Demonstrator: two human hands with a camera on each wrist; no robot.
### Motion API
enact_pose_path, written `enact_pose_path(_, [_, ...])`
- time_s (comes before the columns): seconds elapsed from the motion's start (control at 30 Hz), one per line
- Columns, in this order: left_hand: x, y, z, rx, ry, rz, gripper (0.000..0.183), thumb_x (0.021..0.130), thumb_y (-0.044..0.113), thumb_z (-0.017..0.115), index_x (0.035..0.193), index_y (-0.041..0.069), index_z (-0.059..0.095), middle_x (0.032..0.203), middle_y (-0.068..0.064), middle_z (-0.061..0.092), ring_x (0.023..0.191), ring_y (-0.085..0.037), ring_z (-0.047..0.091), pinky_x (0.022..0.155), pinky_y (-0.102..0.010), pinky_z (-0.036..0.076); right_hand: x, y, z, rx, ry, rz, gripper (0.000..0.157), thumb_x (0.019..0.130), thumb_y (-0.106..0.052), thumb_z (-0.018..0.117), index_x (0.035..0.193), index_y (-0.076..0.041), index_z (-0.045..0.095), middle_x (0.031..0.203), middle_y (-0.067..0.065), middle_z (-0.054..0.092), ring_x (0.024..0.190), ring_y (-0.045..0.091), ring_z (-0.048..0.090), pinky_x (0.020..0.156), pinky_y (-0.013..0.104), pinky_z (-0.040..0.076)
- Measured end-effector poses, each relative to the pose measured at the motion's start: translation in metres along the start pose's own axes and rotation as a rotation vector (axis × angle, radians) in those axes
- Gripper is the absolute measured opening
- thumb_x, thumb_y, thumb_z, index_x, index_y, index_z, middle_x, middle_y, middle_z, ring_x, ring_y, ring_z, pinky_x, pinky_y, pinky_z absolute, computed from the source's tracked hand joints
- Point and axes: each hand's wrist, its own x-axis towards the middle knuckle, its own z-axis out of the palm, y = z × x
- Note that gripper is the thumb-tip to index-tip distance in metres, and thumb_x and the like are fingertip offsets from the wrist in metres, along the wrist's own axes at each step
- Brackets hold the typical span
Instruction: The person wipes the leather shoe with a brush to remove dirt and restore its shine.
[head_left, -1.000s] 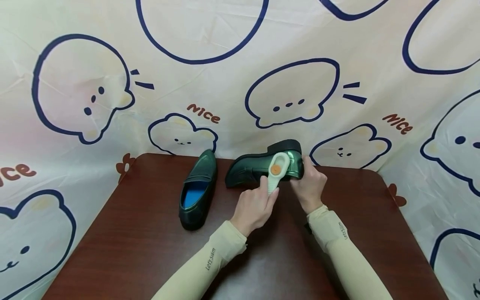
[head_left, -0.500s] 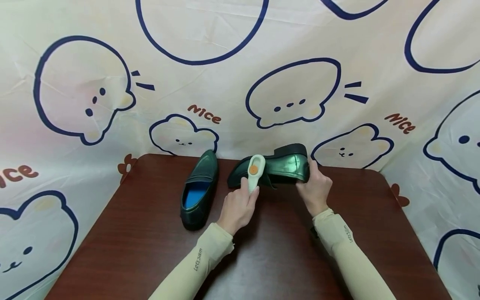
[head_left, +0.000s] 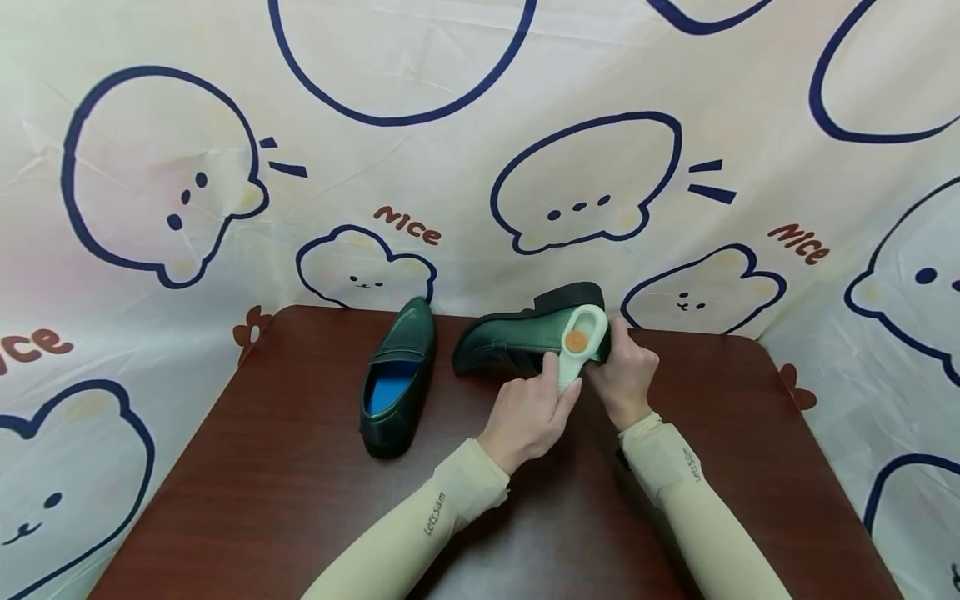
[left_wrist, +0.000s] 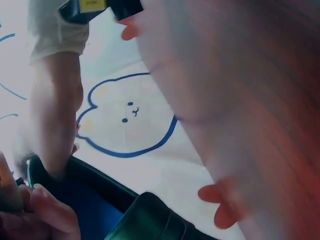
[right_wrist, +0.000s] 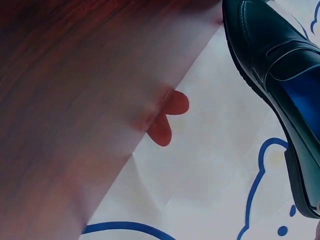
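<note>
A dark green loafer (head_left: 502, 333) is tipped on its side at the back of the table, toe to the left and heel block up. My right hand (head_left: 626, 371) grips it by the heel end. In my left hand (head_left: 528, 412) is a pale green handheld tool (head_left: 585, 329) with a rounded head and an orange round button, held over the shoe's side near the heel; its working face is hidden. The left wrist view shows the blue lining (left_wrist: 97, 210) and my left fingers (left_wrist: 50, 207) low at the edge. The matching loafer (head_left: 397, 379) stands upright to the left.
The brown wooden table (head_left: 285, 467) ends close behind the shoes, against a pale printed cloth (head_left: 465, 167) with blue cartoon outlines. That cloth also hangs along both sides.
My left hand slid the tool left towards the toe, then back right to the heel, further right than at first. The held loafer shifted slightly right, then back, with my right hand still on it.
</note>
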Motion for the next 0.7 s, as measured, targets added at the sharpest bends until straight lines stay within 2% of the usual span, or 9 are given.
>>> enact_pose_path(0.2, [-0.008, -0.007, 0.007, 0.008, 0.007, -0.058, 0.04, 0.103, 0.045, 0.027, 0.099, 0.008, 0.039, 0.052, 0.004, 0.039, 0.037, -0.011, 0.034, 0.038, -0.024, 0.028, -0.003, 0.005, 0.001, -0.026, -0.025, 0.008, 0.039, 0.068, -0.012, 0.074, 0.1, 0.0, 0.055, 0.065, 0.017, 0.063, 0.041, 0.026, 0.052, 0.038, 0.038, 0.037])
enact_pose_path(0.27, [-0.013, -0.016, 0.007, -0.005, 0.009, -0.09, 0.041, 0.103, 0.047, 0.026, 0.101, 0.008, 0.039, 0.052, 0.004, 0.039, 0.038, -0.011, 0.035, 0.038, -0.024, 0.029, -0.004, 0.006, 0.002, -0.028, -0.029, 0.011, 0.039, 0.067, -0.01, 0.072, 0.1, 0.0, 0.055, 0.065, 0.017, 0.063, 0.041, 0.027, 0.052, 0.038, 0.038, 0.037])
enact_pose_path(0.5, [-0.029, -0.053, 0.002, -0.006, 0.012, -0.262, 0.04, 0.102, 0.048, 0.03, 0.102, 0.009, 0.04, 0.055, 0.001, 0.042, 0.042, -0.013, 0.04, 0.042, -0.027, 0.034, -0.007, 0.012, 0.001, -0.024, -0.042, 0.046, 0.039, 0.065, -0.007, 0.07, 0.099, 0.001, 0.055, 0.068, 0.019, 0.065, 0.044, 0.03, 0.055, 0.039, 0.042, 0.038])
enact_pose_path(0.7, [-0.03, -0.061, -0.006, -0.056, 0.01, -0.282, 0.04, 0.102, 0.048, 0.031, 0.102, 0.009, 0.04, 0.057, -0.001, 0.043, 0.044, -0.013, 0.042, 0.042, -0.027, 0.035, -0.005, 0.011, 0.001, -0.031, -0.044, 0.039, 0.04, 0.064, -0.008, 0.07, 0.1, 0.001, 0.055, 0.068, 0.019, 0.064, 0.044, 0.03, 0.054, 0.039, 0.041, 0.036])
